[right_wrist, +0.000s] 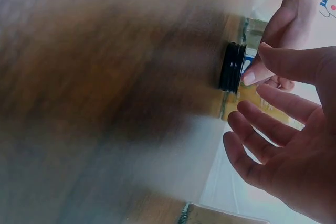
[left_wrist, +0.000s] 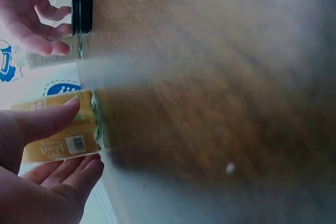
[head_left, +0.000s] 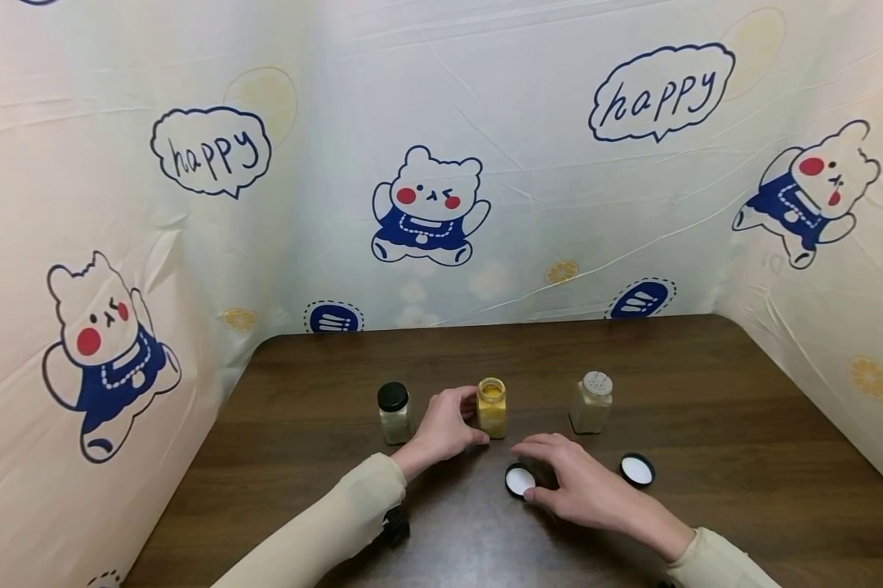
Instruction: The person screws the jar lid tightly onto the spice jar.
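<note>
Left hand (head_left: 444, 426), grip spread beside uncapped yellow jar (head_left: 492, 415), right hand (head_left: 584, 483), grip spread by left lid (head_left: 519, 480), right lid (head_left: 637, 469), black-capped jar (head_left: 395, 425) left, perforated-top jar (head_left: 590, 415) right, brown desk (head_left: 279, 425)

Square yellow-filled glass jar (head_left: 492, 418) stands behind my round black lid (head_left: 519, 481), right of my square black-lidded glass jar (head_left: 395, 425).

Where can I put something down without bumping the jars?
The table is bare left of the black-capped jar, behind the three jars, and right of the outer lid. It's crowded in the middle: the left hand is at the yellow jar, with the right hand by the other lid.
</note>
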A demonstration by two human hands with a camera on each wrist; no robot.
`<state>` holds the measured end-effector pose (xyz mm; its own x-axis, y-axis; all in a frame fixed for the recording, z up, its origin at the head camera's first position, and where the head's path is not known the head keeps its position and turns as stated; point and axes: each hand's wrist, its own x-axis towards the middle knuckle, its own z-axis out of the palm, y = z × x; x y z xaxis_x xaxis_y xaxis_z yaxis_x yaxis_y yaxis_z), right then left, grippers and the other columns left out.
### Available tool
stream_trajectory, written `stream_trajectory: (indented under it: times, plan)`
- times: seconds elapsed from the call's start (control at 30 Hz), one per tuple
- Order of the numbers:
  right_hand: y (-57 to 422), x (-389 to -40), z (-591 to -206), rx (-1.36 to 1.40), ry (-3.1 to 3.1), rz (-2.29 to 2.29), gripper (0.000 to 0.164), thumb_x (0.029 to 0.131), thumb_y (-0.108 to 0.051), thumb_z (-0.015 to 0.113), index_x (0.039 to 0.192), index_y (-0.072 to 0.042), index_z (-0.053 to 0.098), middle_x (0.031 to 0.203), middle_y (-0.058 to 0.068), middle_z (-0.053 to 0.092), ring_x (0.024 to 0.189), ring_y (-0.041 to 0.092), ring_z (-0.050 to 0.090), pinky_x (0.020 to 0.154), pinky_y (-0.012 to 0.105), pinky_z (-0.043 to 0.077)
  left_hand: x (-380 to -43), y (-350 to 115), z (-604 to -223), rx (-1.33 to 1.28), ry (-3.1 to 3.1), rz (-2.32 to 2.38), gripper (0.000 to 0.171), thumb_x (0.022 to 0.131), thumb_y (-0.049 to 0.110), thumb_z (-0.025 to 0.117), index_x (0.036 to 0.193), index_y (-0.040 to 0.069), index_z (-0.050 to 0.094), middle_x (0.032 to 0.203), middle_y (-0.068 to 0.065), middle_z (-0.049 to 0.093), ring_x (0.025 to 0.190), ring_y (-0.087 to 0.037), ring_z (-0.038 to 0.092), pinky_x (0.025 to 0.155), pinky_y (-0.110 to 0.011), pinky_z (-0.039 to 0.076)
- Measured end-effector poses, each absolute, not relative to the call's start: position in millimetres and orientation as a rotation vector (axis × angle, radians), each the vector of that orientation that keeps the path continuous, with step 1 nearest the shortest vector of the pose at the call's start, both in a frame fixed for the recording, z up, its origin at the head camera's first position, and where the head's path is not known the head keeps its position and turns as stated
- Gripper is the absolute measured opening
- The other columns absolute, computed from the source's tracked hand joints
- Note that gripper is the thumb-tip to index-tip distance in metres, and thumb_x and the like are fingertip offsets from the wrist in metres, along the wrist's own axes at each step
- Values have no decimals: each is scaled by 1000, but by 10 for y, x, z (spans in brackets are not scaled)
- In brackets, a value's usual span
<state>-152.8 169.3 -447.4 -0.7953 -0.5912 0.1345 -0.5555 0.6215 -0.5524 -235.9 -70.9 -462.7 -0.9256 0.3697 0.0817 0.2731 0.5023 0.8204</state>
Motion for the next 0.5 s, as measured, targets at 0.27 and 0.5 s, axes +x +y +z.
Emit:
stream_trajectory:
  times: [0.27,0.5]
  plan:
    - [1678,-1515,-4499,-1000,2788,-892,44,91,-14,82,133,-7,70,134,6,64,127,28,58,103,53,50,-2354,-695,-4640,564,2643,1412,58,76,-8,91,129,3,69,118,-9,73,114,-27,71,98,-40,58]
    - [1683,-1520,-4510,-997,2795,-868,44,91,-16,83,133,-8,70,134,4,65,126,27,58,103,54,50,-2363,-701,-4634,565,2644,1402,62,75,-6,92,132,4,68,119,-9,73,113,-26,71,97,-42,58]
